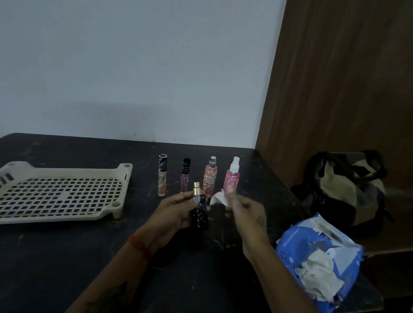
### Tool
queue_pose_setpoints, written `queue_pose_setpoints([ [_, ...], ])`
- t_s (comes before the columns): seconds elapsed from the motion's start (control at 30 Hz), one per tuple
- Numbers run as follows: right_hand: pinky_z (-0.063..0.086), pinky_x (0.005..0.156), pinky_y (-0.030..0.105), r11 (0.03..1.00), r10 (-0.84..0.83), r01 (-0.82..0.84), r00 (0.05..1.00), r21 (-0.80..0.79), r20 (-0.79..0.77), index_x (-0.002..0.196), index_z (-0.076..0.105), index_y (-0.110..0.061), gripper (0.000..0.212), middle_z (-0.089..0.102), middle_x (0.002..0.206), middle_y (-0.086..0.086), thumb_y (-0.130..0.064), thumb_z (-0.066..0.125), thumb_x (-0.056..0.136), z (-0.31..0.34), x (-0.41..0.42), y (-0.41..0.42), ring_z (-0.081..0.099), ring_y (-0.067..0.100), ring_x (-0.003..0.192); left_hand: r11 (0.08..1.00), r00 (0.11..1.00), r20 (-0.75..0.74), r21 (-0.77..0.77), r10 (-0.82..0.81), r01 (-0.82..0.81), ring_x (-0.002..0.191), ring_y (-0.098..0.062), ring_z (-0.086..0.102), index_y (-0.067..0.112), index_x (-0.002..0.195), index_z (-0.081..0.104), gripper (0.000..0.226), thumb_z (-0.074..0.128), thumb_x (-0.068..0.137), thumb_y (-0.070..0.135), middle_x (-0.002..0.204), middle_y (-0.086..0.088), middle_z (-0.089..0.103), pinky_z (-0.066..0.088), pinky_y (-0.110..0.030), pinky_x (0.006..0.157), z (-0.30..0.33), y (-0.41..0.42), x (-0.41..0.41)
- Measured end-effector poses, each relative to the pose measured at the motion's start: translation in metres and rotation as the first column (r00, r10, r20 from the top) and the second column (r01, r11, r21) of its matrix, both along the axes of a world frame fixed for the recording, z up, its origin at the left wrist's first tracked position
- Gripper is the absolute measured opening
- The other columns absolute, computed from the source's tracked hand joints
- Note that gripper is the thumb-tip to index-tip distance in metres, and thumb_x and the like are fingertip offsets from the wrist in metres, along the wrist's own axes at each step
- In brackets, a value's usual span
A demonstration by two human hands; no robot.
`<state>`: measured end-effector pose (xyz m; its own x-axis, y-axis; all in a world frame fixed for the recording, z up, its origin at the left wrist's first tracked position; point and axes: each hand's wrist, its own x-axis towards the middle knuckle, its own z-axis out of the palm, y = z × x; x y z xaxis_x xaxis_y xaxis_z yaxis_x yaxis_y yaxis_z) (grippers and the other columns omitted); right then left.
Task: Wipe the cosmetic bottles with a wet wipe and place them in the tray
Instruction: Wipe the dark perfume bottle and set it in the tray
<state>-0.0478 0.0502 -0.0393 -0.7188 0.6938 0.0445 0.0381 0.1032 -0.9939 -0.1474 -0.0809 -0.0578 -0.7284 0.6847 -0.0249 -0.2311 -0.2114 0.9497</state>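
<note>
My left hand grips a black patterned bottle with a gold top, held upright above the dark table. My right hand pinches a small white wet wipe just right of that bottle, slightly blurred. Behind my hands stand several bottles in a row: an orange tube, a purple tube with a black cap, an orange spray bottle and a pink spray bottle. The cream perforated tray sits at the left with nothing in it.
A blue wet wipe pack, torn open with wipes spilling out, lies at the table's right edge. A beige and black bag rests on a lower brown surface to the right. A white wall runs behind the table.
</note>
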Motion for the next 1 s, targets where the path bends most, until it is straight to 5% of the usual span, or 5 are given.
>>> queue_pose_setpoints([
  [0.07, 0.049, 0.063, 0.015, 0.979, -0.161, 0.183, 0.965, 0.092, -0.208, 0.078, 0.072, -0.027, 0.012, 0.073, 0.083, -0.002, -0.033, 0.064, 0.084, 0.001, -0.010, -0.002, 0.064, 0.003, 0.073, 1.000, 1.000, -0.010, -0.011, -0.005, 0.005, 0.093, -0.025, 0.069, 0.012, 0.102, 0.068, 0.029, 0.063, 0.075, 0.022, 0.103, -0.016, 0.070, 0.058, -0.034, 0.069, 0.000, -0.001, -0.002],
  [0.17, 0.047, 0.070, 0.006, 0.931, -0.039, 0.181, 0.912, 0.317, -0.408, 0.096, 0.072, -0.010, 0.016, 0.071, 0.094, -0.001, -0.006, 0.064, 0.083, -0.006, -0.022, -0.013, 0.064, -0.002, 0.080, 1.000, 1.000, 0.023, 0.021, 0.016, -0.016, 0.087, -0.024, 0.068, 0.006, 0.109, 0.064, 0.037, 0.063, 0.074, 0.019, 0.105, -0.016, 0.068, 0.058, -0.035, 0.069, -0.003, -0.002, -0.007],
  [0.43, 0.049, 0.078, 0.015, 0.713, 0.177, 0.199, 0.877, 0.673, -0.447, 0.095, 0.073, -0.012, 0.032, 0.073, 0.092, -0.002, 0.011, 0.061, 0.077, -0.037, -0.033, -0.022, 0.063, 0.006, 0.085, 0.998, 0.997, 0.073, 0.056, 0.015, -0.019, 0.080, -0.019, 0.070, 0.010, 0.105, 0.064, 0.023, 0.054, 0.084, 0.011, 0.092, -0.009, 0.073, 0.059, -0.032, 0.069, -0.012, -0.002, -0.018],
  [0.63, 0.055, 0.075, 0.033, 0.801, 0.037, 0.256, 0.881, 0.541, -0.472, 0.089, 0.074, -0.005, 0.023, 0.073, 0.088, 0.008, 0.011, 0.062, 0.078, -0.036, -0.036, -0.011, 0.067, 0.019, 0.081, 0.998, 0.997, 0.072, 0.059, -0.035, 0.031, 0.087, -0.021, 0.069, 0.006, 0.113, 0.061, 0.041, 0.062, 0.073, 0.016, 0.101, -0.011, 0.070, 0.059, -0.035, 0.074, -0.010, -0.001, -0.018],
  [1.0, 0.045, 0.076, 0.003, 0.757, 0.135, 0.202, 0.882, 0.621, -0.451, 0.086, 0.074, -0.002, 0.021, 0.072, 0.087, 0.009, 0.012, 0.062, 0.076, -0.035, -0.026, -0.017, 0.065, 0.012, 0.080, 0.997, 0.996, 0.079, 0.066, -0.047, 0.042, 0.089, -0.021, 0.066, 0.007, 0.114, 0.060, 0.030, 0.055, 0.085, 0.013, 0.105, -0.010, 0.066, 0.059, -0.034, 0.073, -0.009, -0.001, -0.015],
])
